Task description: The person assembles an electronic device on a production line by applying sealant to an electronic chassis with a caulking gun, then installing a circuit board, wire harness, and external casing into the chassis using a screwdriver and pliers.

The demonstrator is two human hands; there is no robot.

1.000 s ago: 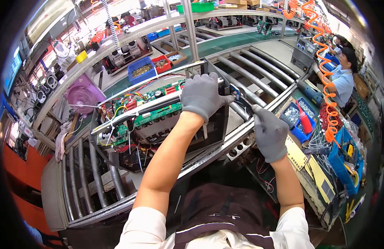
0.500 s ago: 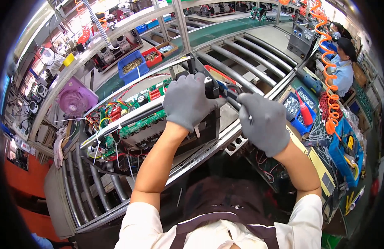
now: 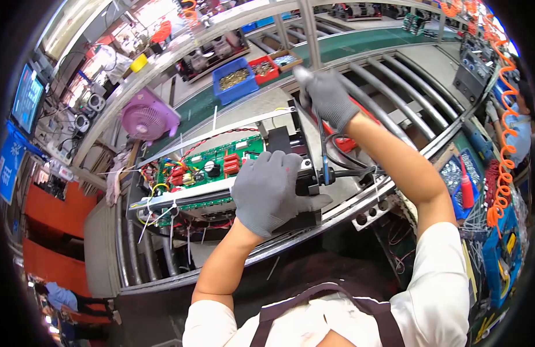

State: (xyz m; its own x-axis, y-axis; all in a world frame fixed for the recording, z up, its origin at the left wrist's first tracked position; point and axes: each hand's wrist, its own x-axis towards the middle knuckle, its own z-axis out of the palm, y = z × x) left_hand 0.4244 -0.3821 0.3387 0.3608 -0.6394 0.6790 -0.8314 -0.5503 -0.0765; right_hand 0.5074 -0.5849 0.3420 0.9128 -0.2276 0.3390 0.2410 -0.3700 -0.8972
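Note:
An open electrical chassis [image 3: 221,183], with green circuit boards [image 3: 189,169], red parts and bundled wires, lies on the roller line in front of me. My left hand [image 3: 266,194], in a grey glove, grips its near rail by the right end, fingers over the top and thumb pointing right. Beyond the chassis end my gloved right hand [image 3: 328,99] is raised and smeared by motion. A pale blurred shape [image 3: 302,74] shows at its fingertips; I cannot make out what it is. Black cables [image 3: 339,151] loop below that hand, beside the chassis's dark end panel.
Bins of small metal parts, one blue [image 3: 237,87] and one red [image 3: 266,75], stand behind the chassis. A pink fan [image 3: 147,118] is at left. Steel rollers [image 3: 394,95] run off to the right. A red bottle [image 3: 466,188] and coiled orange hose [image 3: 502,139] are at right.
My right hand has lifted away from the chassis end and moved farther off. My left hand remains on the rail. The whole view has shifted, showing a blue screen at left.

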